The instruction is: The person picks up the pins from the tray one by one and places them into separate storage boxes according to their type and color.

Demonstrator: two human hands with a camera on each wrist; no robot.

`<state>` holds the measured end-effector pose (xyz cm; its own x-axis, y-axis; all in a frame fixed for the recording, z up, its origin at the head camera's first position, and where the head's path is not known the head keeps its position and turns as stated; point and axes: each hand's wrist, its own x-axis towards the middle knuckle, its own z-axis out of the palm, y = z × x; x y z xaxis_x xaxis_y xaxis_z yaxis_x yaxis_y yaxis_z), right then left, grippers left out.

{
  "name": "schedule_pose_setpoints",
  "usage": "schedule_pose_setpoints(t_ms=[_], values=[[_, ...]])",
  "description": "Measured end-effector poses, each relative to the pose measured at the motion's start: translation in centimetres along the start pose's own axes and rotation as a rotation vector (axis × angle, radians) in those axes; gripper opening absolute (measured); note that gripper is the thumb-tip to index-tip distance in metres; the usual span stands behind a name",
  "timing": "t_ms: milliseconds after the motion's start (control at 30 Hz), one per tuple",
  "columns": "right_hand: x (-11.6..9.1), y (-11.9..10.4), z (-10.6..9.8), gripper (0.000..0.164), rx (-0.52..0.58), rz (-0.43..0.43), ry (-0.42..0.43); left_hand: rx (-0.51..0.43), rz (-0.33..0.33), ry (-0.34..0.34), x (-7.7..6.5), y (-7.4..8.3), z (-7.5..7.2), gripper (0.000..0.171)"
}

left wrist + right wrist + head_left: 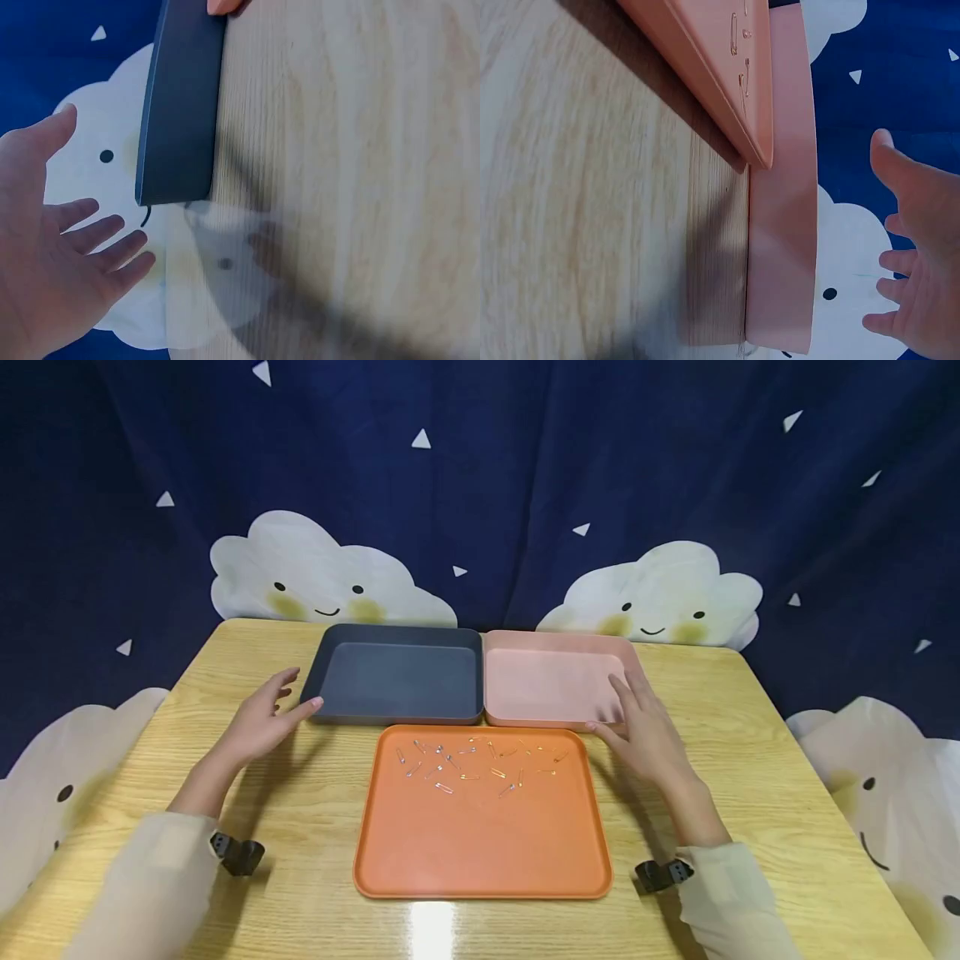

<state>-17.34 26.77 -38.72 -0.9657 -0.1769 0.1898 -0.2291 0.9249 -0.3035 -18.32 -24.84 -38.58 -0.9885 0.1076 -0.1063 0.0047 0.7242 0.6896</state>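
In the head view an orange tray (pixel 480 852) lies on the table with several small safety pins (pixel 469 777), silver and gold, scattered over its far half. Behind it a dark blue-grey tray (pixel 405 681) and a pink tray (pixel 551 685) stand side by side. My left hand (pixel 258 722) is near the dark tray's left front corner, fingers relaxed and spread, holding nothing. The right hand (pixel 648 735) hovers by the pink tray's right front corner, thumb and fingers apart and empty. Both wrist views show the left palm (pixel 67 255) and right palm (pixel 930 247) bare.
All the trays rest on a light wooden table (pixel 300 877). A navy curtain (pixel 495 468) with white clouds and triangles hangs behind the table's far edge. Small black cameras (pixel 238 855) are strapped at both wrists.
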Motion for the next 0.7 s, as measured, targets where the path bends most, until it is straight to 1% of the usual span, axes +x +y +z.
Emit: schedule_pose_setpoints(t_ms=[100, 200, 300, 400, 567, 700], values=[[0.0, -0.3, 0.0, 0.077, 0.011, -0.012, -0.011, -0.039, -0.023, -0.028, 0.7, -0.2, -0.3, 0.085], [-0.1, -0.8, 0.2, 0.074, 0.032, -0.029, -0.030, -0.080, -0.045, -0.041, 1.4, -0.5, -0.8, 0.079], [-0.3, -1.4, 0.4, 0.070, 0.034, -0.056, -0.047, -0.145, -0.067, -0.049, 2.0, -0.7, -1.2, 0.071], [-0.6, -2.0, 0.5, 0.067, 0.020, -0.092, -0.049, -0.220, -0.087, -0.068, 2.7, -0.8, -1.5, 0.069], [-0.9, -2.9, 0.5, 0.060, 0.018, -0.157, -0.022, -0.362, -0.155, -0.123, 4.1, -0.9, -1.6, 0.075], [-1.1, -3.7, 0.6, 0.056, 0.039, -0.189, -0.032, -0.500, -0.221, -0.172, 5.3, -1.4, -1.9, 0.082]])
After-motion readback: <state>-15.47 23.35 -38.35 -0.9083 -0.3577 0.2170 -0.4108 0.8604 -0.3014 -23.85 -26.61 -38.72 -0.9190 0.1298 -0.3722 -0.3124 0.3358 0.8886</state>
